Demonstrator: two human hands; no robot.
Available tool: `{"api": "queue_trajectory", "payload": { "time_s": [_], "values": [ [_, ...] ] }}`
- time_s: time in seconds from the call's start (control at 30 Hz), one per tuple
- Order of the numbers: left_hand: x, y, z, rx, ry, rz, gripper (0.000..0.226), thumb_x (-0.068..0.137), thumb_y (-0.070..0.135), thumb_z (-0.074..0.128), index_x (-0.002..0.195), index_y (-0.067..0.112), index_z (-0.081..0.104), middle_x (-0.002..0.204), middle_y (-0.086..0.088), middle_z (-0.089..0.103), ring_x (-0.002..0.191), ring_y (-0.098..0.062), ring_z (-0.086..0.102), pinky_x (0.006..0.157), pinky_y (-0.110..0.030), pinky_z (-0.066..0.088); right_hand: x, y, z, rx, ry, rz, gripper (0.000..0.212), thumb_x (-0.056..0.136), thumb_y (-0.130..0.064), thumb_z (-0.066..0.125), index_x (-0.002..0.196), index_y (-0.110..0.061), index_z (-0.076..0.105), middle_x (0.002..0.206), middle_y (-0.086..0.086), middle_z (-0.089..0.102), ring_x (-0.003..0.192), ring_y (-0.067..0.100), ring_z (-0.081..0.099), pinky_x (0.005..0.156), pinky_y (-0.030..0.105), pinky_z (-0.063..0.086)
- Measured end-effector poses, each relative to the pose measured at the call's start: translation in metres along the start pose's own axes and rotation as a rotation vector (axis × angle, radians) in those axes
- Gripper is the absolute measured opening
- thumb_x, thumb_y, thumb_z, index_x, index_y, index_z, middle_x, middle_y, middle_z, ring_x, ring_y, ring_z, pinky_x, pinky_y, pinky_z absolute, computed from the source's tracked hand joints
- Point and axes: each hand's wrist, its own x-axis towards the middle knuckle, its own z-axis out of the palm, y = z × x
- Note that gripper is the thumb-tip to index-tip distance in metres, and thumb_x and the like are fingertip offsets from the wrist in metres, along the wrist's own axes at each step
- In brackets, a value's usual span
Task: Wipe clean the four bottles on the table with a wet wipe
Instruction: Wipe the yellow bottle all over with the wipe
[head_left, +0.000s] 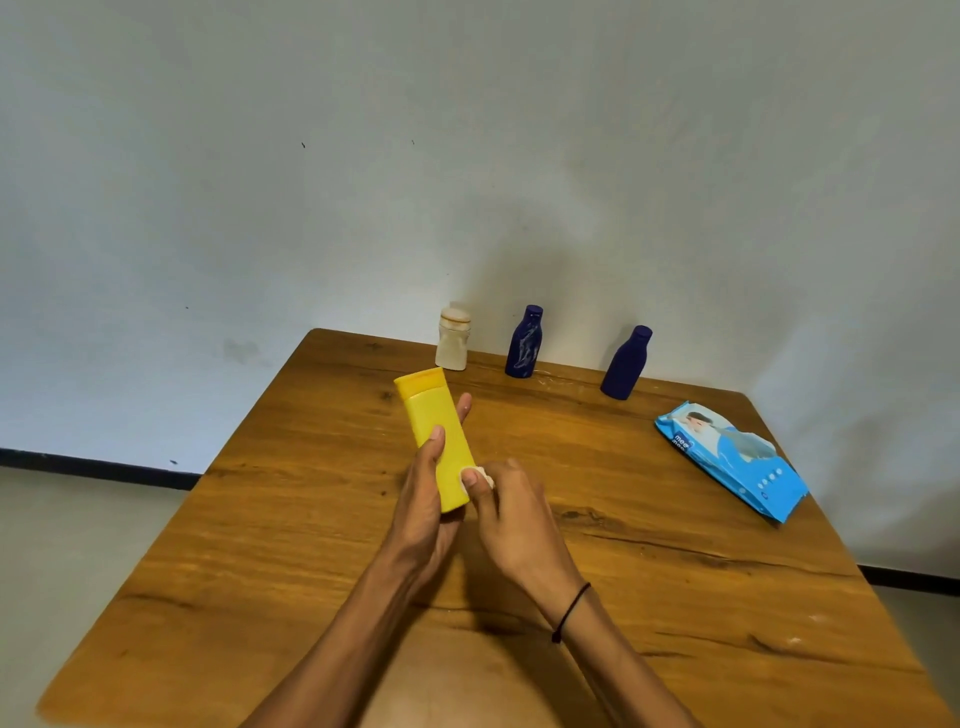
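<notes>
A plain home room: wooden table (322, 519) against a bare pale wall (467, 156) (dark skirting (98, 467) below).

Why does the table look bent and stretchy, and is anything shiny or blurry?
In the head view, the wide-angle lens bends the brown wooden table at its edges. Soft shadows fall on the wall behind the two dark blue plastic bottles. The left hand holding the yellow plastic bottle looks fairly sharp. The blue wet-wipe packet shows only faint sheen.
</notes>
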Motion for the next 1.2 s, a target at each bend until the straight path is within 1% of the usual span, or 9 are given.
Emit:
{"api": "queue_trajectory", "payload": {
  "time_s": [0.07, 0.17, 0.4, 0.53, 0.67, 0.77, 0.9, 1.07, 1.2],
  "values": [
    [-0.001, 0.002, 0.0, 0.05, -0.017, -0.007, 0.054, 0.101, 0.052, 0.046, 0.15, 0.031, 0.055, 0.159, -0.015, 0.045, 0.111, -0.02, 0.062, 0.101, -0.043, 0.047, 0.005, 0.003, -0.001, 0.076, -0.01, -0.009, 0.046, 0.109, -0.047, 0.036, 0.089, -0.014, 0.062, 0.088, 0.004, 0.06, 0.082, 0.02, 0.056, 0.07, 0.038, 0.041],
    [-0.002, 0.008, 0.002, 0.138, -0.034, -0.024, 0.044, 0.101, 0.052, 0.041, 0.137, 0.041, 0.064, 0.152, 0.006, 0.058, 0.14, -0.023, 0.054, 0.118, -0.049, 0.04, 0.009, -0.003, -0.004, 0.177, -0.025, 0.002, 0.046, 0.109, -0.048, 0.033, 0.078, -0.021, 0.054, 0.073, -0.005, 0.056, 0.066, 0.012, 0.051, 0.063, 0.037, 0.037],
    [-0.001, 0.021, -0.012, 0.367, -0.221, -0.138, 0.056, 0.102, 0.051, 0.051, 0.153, 0.03, 0.049, 0.147, 0.005, 0.063, 0.136, -0.015, 0.059, 0.111, -0.037, 0.047, 0.022, -0.008, -0.007, 0.317, -0.051, 0.095, 0.052, 0.107, -0.052, 0.031, 0.092, -0.015, 0.063, 0.083, 0.003, 0.068, 0.075, 0.017, 0.063, 0.066, 0.042, 0.048],
    [0.003, 0.02, -0.012, 0.386, -0.174, -0.106, 0.065, 0.099, 0.048, 0.056, 0.155, 0.02, 0.04, 0.123, -0.001, 0.073, 0.107, -0.012, 0.072, 0.076, -0.031, 0.06, 0.026, -0.006, -0.002, 0.333, 0.043, 0.116, 0.047, 0.105, -0.058, 0.036, 0.1, -0.019, 0.062, 0.092, 0.003, 0.068, 0.083, 0.022, 0.07, 0.067, 0.05, 0.061],
    [0.005, 0.014, -0.012, 0.579, -0.197, 0.007, 0.078, 0.101, 0.059, 0.048, 0.164, 0.046, 0.004, 0.154, 0.001, 0.052, 0.13, -0.016, 0.062, 0.091, -0.049, 0.062, 0.022, -0.003, 0.007, 0.355, 0.149, 0.121, 0.044, 0.105, -0.056, 0.041, 0.1, -0.017, 0.061, 0.092, 0.004, 0.066, 0.082, 0.02, 0.069, 0.063, 0.05, 0.061],
    [0.007, 0.015, -0.013, 0.639, -0.229, 0.026, 0.087, 0.098, 0.064, 0.054, 0.166, 0.038, 0.007, 0.154, -0.002, 0.052, 0.135, -0.015, 0.058, 0.105, -0.055, 0.055, 0.021, 0.002, 0.008, 0.331, 0.232, 0.099, 0.033, 0.106, -0.042, 0.047, 0.1, -0.015, 0.064, 0.09, 0.002, 0.067, 0.082, 0.019, 0.065, 0.072, 0.052, 0.056],
    [0.009, 0.019, -0.022, 0.696, -0.326, -0.002, 0.093, 0.096, 0.062, 0.062, 0.163, 0.051, -0.001, 0.165, 0.003, 0.039, 0.143, -0.016, 0.051, 0.11, -0.056, 0.05, 0.024, 0.007, -0.002, 0.458, 0.195, 0.15, 0.015, 0.102, -0.03, 0.062, 0.106, -0.019, 0.071, 0.094, -0.004, 0.071, 0.088, 0.014, 0.068, 0.078, 0.051, 0.059],
    [0.009, 0.028, -0.027, 0.635, -0.517, -0.112, 0.085, 0.105, 0.028, 0.06, 0.165, 0.041, 0.001, 0.163, -0.002, 0.04, 0.129, -0.028, 0.065, 0.1, -0.053, 0.058, 0.032, 0.014, -0.013, 0.62, 0.162, 0.227, 0.012, 0.096, -0.028, 0.072, 0.107, -0.025, 0.072, 0.103, -0.004, 0.076, 0.097, 0.016, 0.073, 0.082, 0.053, 0.062],
    [0.007, 0.029, -0.025, 0.615, -0.554, -0.169, 0.079, 0.108, 0.022, 0.055, 0.164, 0.043, 0.005, 0.144, -0.015, 0.061, 0.116, -0.04, 0.071, 0.1, -0.054, 0.057, 0.039, 0.011, -0.022, 0.755, 0.237, 0.261, 0.016, 0.097, -0.025, 0.072, 0.109, -0.015, 0.073, 0.105, 0.0, 0.076, 0.099, 0.015, 0.072, 0.079, 0.031, 0.061]
  ]
}}
